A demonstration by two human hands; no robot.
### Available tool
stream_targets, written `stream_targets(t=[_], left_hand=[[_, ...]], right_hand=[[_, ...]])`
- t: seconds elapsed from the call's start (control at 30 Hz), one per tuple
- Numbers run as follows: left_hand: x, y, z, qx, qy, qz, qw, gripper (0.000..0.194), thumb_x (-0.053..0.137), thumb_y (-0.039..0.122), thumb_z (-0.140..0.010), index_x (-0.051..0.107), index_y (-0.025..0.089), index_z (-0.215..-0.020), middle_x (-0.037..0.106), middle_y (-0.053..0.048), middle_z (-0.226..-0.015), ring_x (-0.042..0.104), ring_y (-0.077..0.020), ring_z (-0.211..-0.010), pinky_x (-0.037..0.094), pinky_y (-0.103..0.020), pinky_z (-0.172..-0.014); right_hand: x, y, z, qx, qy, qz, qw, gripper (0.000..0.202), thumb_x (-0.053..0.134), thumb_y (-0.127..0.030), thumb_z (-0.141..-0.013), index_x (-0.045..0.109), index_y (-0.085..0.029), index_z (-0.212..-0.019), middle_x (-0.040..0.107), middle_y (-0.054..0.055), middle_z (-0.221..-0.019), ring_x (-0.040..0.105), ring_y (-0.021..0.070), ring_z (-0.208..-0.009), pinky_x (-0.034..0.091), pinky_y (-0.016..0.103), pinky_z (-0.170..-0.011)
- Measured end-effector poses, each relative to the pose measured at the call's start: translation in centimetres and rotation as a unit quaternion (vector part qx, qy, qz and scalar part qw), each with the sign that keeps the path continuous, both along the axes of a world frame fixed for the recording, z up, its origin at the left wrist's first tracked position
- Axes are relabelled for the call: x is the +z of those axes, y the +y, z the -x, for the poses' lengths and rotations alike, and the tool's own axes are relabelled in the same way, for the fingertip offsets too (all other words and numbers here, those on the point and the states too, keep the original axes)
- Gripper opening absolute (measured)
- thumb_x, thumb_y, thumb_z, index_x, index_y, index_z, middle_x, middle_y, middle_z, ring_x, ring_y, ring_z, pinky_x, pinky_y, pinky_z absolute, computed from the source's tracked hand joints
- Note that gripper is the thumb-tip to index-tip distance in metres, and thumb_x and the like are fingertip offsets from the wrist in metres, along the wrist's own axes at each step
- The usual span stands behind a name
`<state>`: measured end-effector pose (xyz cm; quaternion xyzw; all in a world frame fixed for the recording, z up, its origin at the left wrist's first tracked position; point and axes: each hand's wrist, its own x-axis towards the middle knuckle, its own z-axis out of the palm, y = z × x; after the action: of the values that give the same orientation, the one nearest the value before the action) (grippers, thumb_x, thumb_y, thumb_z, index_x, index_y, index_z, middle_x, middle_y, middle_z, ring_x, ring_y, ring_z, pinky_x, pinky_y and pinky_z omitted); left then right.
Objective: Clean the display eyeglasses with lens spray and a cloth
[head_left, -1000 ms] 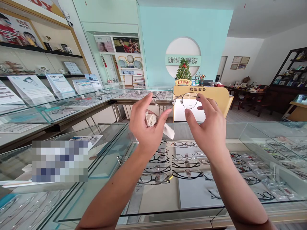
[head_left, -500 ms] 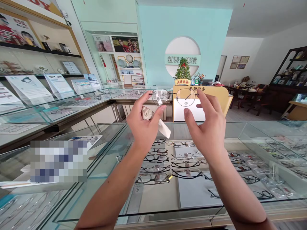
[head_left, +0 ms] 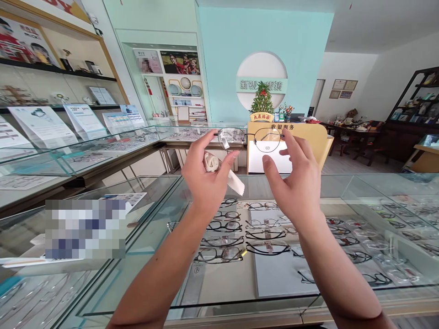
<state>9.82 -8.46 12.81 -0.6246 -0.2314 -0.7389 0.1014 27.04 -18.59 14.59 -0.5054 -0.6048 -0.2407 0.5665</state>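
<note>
A pair of round, thin-rimmed glasses is held up level in front of me, with a small white label on its left lens. My left hand grips the left end by the hinge. Tucked into that same hand is a pale cleaning cloth, its zigzag-edged corner hanging below the thumb. My right hand has its index finger at the right hinge, the thumb held apart below the lens. The temples are mostly hidden behind the frame and fingers.
Beneath my arms stands a glass display case with rows of spectacle frames inside. Another glass counter runs along the left and back. A yellow cashier desk with a plant stands behind the glasses.
The glasses have shifted very slightly to the right and turned a little, with the reflections in the lenses changing. Both hands keep nearly the same place.
</note>
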Motion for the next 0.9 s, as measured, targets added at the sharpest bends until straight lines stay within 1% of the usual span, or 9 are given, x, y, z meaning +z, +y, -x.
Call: stream_targets(t=[0.13, 0.3, 0.57, 0.73, 0.9], left_hand=[[-0.02, -0.13, 0.04, 0.009, 0.002, -0.021, 1.000, 0.055, 0.086, 0.052, -0.095, 0.068, 0.026, -0.141, 0.075, -0.010, -0.138, 0.076, -0.0275, -0.120, 0.063, -0.047, -0.105], [-0.11, -0.06, 0.19, 0.036, 0.017, -0.034, 0.999, 0.060, 0.087, 0.055, -0.093, 0.066, 0.026, -0.141, 0.076, -0.010, -0.136, 0.077, -0.0281, -0.117, 0.063, -0.046, -0.101], [-0.27, 0.27, 0.31, 0.021, 0.023, -0.055, 0.998, 0.062, 0.089, 0.053, -0.092, 0.065, 0.027, -0.142, 0.075, -0.010, -0.138, 0.076, -0.0295, -0.121, 0.062, -0.049, -0.107], [-0.18, 0.37, 0.45, 0.018, 0.023, -0.044, 0.999, 0.061, 0.088, 0.052, -0.093, 0.066, 0.027, -0.144, 0.075, -0.009, -0.140, 0.076, -0.0289, -0.123, 0.062, -0.049, -0.110], [0.18, 0.73, 0.71, 0.005, 0.022, -0.017, 1.000, 0.053, 0.082, 0.049, -0.099, 0.067, 0.029, -0.146, 0.076, -0.007, -0.142, 0.074, -0.0289, -0.131, 0.061, -0.047, -0.114]], right_hand=[[-0.14, 0.29, 0.05, 0.006, 0.016, 0.022, 1.000, 0.060, 0.062, -0.044, -0.104, 0.056, -0.023, -0.160, 0.071, 0.018, -0.136, 0.073, 0.0326, -0.112, 0.065, 0.055, -0.094], [-0.22, 0.43, 0.11, 0.017, 0.031, 0.035, 0.999, 0.061, 0.062, -0.048, -0.105, 0.054, -0.024, -0.160, 0.070, 0.018, -0.135, 0.072, 0.0342, -0.111, 0.064, 0.059, -0.093], [-0.25, 0.52, 0.12, 0.016, 0.036, 0.044, 0.998, 0.063, 0.061, -0.050, -0.105, 0.054, -0.023, -0.161, 0.070, 0.019, -0.137, 0.073, 0.0352, -0.113, 0.064, 0.059, -0.094], [-0.32, 0.50, 0.06, 0.023, 0.032, 0.039, 0.998, 0.064, 0.061, -0.049, -0.106, 0.053, -0.025, -0.164, 0.071, 0.018, -0.140, 0.073, 0.0361, -0.117, 0.064, 0.060, -0.098], [-0.28, 0.25, 0.20, 0.038, 0.028, 0.035, 0.998, 0.062, 0.060, -0.046, -0.107, 0.052, -0.029, -0.166, 0.071, 0.017, -0.146, 0.073, 0.0362, -0.123, 0.064, 0.060, -0.101]])
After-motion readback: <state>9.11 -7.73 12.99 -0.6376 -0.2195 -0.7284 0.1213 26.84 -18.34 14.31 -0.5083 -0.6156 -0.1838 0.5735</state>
